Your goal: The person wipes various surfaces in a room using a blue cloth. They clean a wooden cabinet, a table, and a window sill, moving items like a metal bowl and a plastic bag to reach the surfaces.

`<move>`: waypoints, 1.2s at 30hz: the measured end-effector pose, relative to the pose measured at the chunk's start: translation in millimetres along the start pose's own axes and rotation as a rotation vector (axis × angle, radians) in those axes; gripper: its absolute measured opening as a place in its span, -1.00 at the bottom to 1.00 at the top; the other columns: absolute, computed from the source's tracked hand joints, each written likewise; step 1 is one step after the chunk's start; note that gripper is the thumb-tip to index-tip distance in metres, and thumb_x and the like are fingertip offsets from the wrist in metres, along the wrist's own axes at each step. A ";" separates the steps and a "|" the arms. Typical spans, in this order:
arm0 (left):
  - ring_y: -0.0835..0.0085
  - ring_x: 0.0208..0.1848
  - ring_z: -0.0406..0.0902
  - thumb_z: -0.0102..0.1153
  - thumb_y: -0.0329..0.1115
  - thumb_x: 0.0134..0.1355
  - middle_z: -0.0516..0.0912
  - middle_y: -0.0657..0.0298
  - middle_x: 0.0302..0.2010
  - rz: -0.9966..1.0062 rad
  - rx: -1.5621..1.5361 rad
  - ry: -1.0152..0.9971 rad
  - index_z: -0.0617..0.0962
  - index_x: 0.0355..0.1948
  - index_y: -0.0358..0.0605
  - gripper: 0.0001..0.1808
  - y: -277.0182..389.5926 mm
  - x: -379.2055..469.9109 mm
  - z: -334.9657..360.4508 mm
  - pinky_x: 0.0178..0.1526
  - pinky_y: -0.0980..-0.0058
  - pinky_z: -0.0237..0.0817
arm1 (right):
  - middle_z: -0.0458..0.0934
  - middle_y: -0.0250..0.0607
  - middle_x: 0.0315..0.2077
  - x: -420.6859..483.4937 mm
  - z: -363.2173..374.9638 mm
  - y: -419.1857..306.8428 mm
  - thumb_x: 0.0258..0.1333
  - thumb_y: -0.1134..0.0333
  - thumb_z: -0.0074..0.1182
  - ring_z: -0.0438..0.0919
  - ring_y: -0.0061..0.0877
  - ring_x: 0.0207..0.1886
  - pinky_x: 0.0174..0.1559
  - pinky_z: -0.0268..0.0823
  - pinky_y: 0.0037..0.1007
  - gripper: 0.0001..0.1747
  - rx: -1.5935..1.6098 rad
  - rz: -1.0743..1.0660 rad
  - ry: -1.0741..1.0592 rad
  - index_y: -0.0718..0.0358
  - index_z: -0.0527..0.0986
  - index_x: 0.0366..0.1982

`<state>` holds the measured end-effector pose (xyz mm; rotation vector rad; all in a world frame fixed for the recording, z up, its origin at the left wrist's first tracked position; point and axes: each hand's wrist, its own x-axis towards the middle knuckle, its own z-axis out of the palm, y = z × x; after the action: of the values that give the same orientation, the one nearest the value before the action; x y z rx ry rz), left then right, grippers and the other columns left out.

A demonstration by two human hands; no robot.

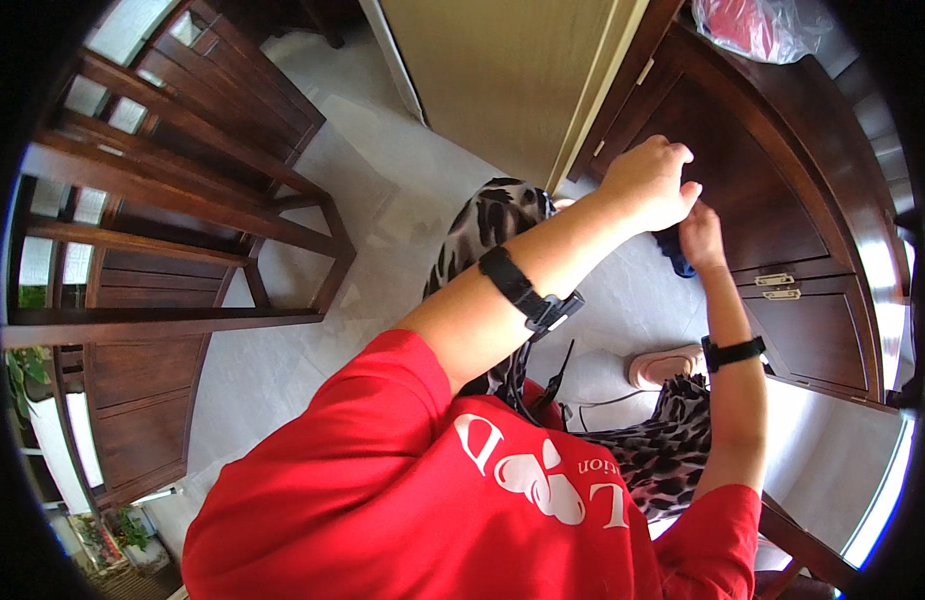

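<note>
My left hand (pixel 650 184) is stretched forward in front of the dark wooden cabinet, its fingers bent and nothing visible between them. Just below and right of it is my right hand (pixel 702 236), fingers curled. The two hands are close together, and the left partly overlaps the view of the right fingertips. A dark blue object (pixel 680 259), perhaps cloth, shows beside and behind my right hand; whether that hand touches it cannot be told. Black straps with small devices circle both forearms.
The dark wooden cabinet (pixel 732 165) with brass handles stands ahead on the right, a clear plastic bag (pixel 762 26) with something red on top. A beige panel (pixel 500 75) rises ahead. Wooden railing-like furniture (pixel 207 206) stands left. A pink shoe (pixel 665 366) and thin cable (pixel 609 403) lie low down.
</note>
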<state>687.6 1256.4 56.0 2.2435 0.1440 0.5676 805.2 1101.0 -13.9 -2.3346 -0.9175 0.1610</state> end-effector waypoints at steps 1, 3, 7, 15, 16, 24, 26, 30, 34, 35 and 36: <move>-0.05 0.17 0.51 0.28 -0.08 0.20 0.58 -0.15 0.07 -0.042 -0.024 0.000 0.57 0.09 -0.25 -0.46 -1.4 -4.1 2.2 0.23 0.18 0.35 | 0.65 0.11 -0.22 -1.7 -11.7 -17.9 0.42 0.04 -0.16 0.64 -0.21 -0.15 0.00 0.39 -0.28 -0.50 0.248 -0.018 0.097 0.38 0.54 -0.16; -0.05 0.19 0.50 0.31 0.01 0.18 0.57 -0.21 0.07 -0.030 -0.038 0.096 0.54 0.11 -0.33 -0.35 -5.7 -6.3 2.6 0.24 0.18 0.34 | 0.67 -0.19 -0.15 -9.6 -42.1 -46.0 0.44 -0.03 -0.14 0.60 -0.44 -0.09 0.06 0.37 -0.41 -0.47 0.778 0.268 0.064 0.32 0.59 -0.08; 0.20 0.07 0.62 0.36 0.15 0.12 0.65 -0.15 0.02 -0.209 -0.426 0.112 0.59 0.06 -0.37 -0.25 -3.5 -18.1 -7.6 0.13 0.29 0.40 | 0.65 -0.20 -0.03 -32.5 -82.0 -90.8 0.42 -0.12 -0.14 0.60 -0.40 0.02 0.22 0.35 -0.30 -0.40 1.342 0.341 -0.051 0.30 0.56 0.01; 0.61 -0.15 0.53 0.12 -0.14 0.41 0.62 0.39 -0.26 -0.186 -0.986 0.079 0.61 -0.17 -0.11 -0.75 11.5 -66.9 -75.7 -0.06 0.52 0.36 | 0.67 -0.12 -0.04 -62.4 -82.1 -129.3 0.41 -0.16 -0.16 0.64 -0.34 -0.02 0.16 0.44 -0.28 -0.34 1.386 0.343 -0.167 0.33 0.57 -0.01; 0.52 -0.11 0.56 0.06 -0.14 0.43 0.62 0.32 -0.23 -0.187 -1.131 0.144 0.57 -0.07 -0.12 -0.72 12.2 -69.2 -80.0 -0.02 0.42 0.43 | 0.67 -0.14 -0.06 -63.9 -79.2 -131.8 0.41 -0.15 -0.15 0.64 -0.36 -0.04 0.12 0.44 -0.28 -0.36 1.336 0.307 -0.119 0.32 0.57 -0.01; 0.51 -0.47 0.53 0.01 -0.22 0.46 0.56 0.28 -0.43 -0.365 -1.430 0.444 0.55 -0.27 -0.20 -0.74 4.0 -88.5 -111.7 -0.45 0.47 0.46 | 0.61 -0.07 0.02 -82.1 -56.4 -159.8 0.42 -0.11 -0.13 0.61 -0.30 0.01 0.13 0.43 -0.22 -0.35 1.427 0.237 -0.193 0.38 0.48 0.09; 0.51 -0.47 0.52 0.02 -0.22 0.46 0.55 0.30 -0.43 -0.410 -1.295 0.507 0.55 -0.27 -0.19 -0.75 8.9 -93.9 -109.5 -0.43 0.46 0.47 | 0.61 -0.04 0.03 -86.3 -50.0 -154.3 0.42 -0.11 -0.13 0.60 -0.27 0.04 0.17 0.41 -0.20 -0.34 1.498 0.299 -0.167 0.39 0.47 0.11; 0.47 -0.42 0.52 0.13 -0.24 0.33 0.59 0.30 -0.51 -0.187 -0.511 0.711 0.55 -0.44 -0.20 -0.73 16.1 -101.6 -93.5 -0.34 0.41 0.30 | 0.65 -0.08 -0.10 -85.4 -36.5 -124.8 0.40 -0.09 -0.07 0.64 -0.28 -0.11 0.07 0.50 -0.22 -0.42 1.641 0.257 -0.198 0.34 0.52 -0.01; 0.60 -0.42 0.40 0.17 -0.17 0.30 0.46 0.43 -0.54 -0.245 -0.512 0.309 0.59 -0.45 -0.09 -0.74 23.5 -112.3 -55.0 -0.36 0.50 0.26 | 0.60 -0.04 0.01 -77.4 -25.5 -107.1 0.39 -0.19 -0.15 0.59 -0.24 0.05 0.18 0.40 -0.14 -0.31 1.629 0.278 -0.105 0.32 0.45 0.12; 0.56 -0.38 0.47 0.14 -0.05 0.32 0.54 0.39 -0.45 -0.362 -0.674 0.185 0.60 -0.32 -0.05 -0.71 27.7 -114.9 -39.1 -0.34 0.46 0.33 | 0.59 -0.06 0.04 -78.9 -21.6 -106.8 0.38 -0.28 -0.23 0.58 -0.29 0.07 0.14 0.40 -0.24 -0.22 1.579 0.161 -0.170 0.29 0.43 0.17; 0.52 -0.34 0.54 0.12 0.07 0.35 0.62 0.36 -0.35 -0.405 -0.963 0.093 0.61 -0.18 -0.01 -0.64 31.3 -117.5 -24.5 -0.31 0.43 0.40 | 0.57 -0.07 0.07 -78.8 -19.3 -109.6 0.36 -0.33 -0.28 0.55 -0.31 0.11 0.14 0.37 -0.31 -0.16 1.840 -0.059 -0.720 0.27 0.40 0.23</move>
<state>569.3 1219.1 51.8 1.2094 0.2909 0.3925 689.2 1102.3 57.6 -0.4773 -0.5667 1.2319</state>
